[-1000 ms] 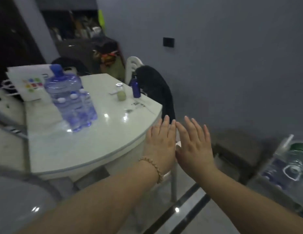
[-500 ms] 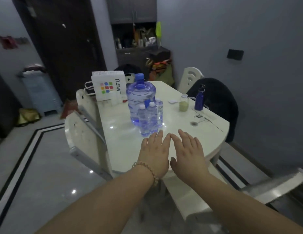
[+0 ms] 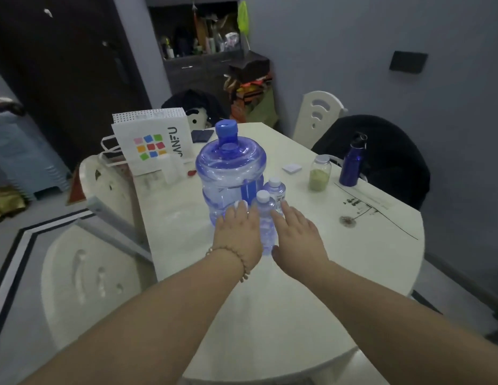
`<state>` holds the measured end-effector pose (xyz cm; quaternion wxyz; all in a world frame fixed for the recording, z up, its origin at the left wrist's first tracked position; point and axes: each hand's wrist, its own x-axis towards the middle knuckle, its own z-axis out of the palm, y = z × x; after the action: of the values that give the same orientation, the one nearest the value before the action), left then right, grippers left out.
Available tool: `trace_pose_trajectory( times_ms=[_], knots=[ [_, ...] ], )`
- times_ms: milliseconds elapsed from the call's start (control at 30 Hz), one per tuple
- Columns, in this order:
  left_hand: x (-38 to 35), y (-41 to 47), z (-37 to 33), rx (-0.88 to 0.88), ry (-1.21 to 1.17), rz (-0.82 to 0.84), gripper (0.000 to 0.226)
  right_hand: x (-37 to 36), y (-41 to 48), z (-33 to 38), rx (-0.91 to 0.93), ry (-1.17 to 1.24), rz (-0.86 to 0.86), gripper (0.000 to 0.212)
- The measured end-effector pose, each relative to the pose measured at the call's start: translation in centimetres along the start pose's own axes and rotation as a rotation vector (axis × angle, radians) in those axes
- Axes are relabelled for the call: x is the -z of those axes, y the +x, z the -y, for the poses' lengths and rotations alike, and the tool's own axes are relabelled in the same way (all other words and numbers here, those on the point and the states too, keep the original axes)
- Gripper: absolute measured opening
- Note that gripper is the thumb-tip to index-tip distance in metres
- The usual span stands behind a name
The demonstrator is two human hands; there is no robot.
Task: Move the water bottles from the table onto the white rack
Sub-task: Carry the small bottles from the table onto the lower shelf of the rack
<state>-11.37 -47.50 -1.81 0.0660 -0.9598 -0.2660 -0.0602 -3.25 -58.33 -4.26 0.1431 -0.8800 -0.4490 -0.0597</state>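
A large blue water jug [image 3: 231,173] with a blue cap stands in the middle of the white table [image 3: 339,273]. In front of it stand small clear water bottles with white caps: one [image 3: 266,218] between my hands, one [image 3: 275,190] behind it, and a third whose cap [image 3: 240,204] peeks above my left fingers. My left hand [image 3: 238,234], with a bead bracelet, is flat with fingers apart, left of the front bottle. My right hand [image 3: 296,237] is open on its right side. Neither hand grips anything. The white rack is out of view.
On the table stand a white paper bag [image 3: 153,143], a jar of green powder [image 3: 320,176], a dark blue flask [image 3: 353,165] and a small white pad [image 3: 291,168]. White chairs [image 3: 109,190] stand at the left, and another [image 3: 317,118] with a black garment [image 3: 386,154] at the right.
The view has swung from the wall to the table and come closer. Both hands have moved forward over the table and parted, reaching either side of the small bottles.
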Motion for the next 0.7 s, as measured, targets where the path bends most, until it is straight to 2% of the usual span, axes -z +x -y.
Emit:
trace_pose_trajectory(
  times_ms=[133, 233, 300, 367, 433, 533, 700],
  knots=[
    [-1.5, 5.9, 2.3, -0.008, -0.048, 0.059, 0.078, -1.5, 6.3, 0.6, 0.051, -0.063, 0.028, 0.077],
    [-3.1, 8.4, 3.2, -0.071, -0.052, 0.09, 0.073, -3.1, 9.3, 0.8, 0.063, -0.127, 0.06, 0.083],
    [-4.2, 9.2, 3.8, -0.113, -0.059, 0.047, 0.066, -4.0, 10.4, 1.0, 0.065, -0.157, 0.088, 0.084],
    [-5.1, 9.5, 4.4, -0.129, -0.147, -0.008, 0.059, -4.6, 10.7, 1.4, 0.069, -0.196, 0.069, 0.071],
    [-5.3, 9.2, 4.5, -0.149, -0.275, 0.035, 0.052, -4.5, 10.4, 2.0, 0.017, -0.251, -0.002, 0.056],
    [-5.6, 8.1, 6.0, -0.219, -0.382, 0.112, 0.042, -4.3, 9.4, 3.9, -0.146, -0.324, 0.096, 0.032],
    [-6.2, 4.5, 9.6, -0.375, -0.382, 0.14, 0.051, -4.6, 7.1, 7.4, -0.418, -0.384, 0.167, 0.038]
  ],
)
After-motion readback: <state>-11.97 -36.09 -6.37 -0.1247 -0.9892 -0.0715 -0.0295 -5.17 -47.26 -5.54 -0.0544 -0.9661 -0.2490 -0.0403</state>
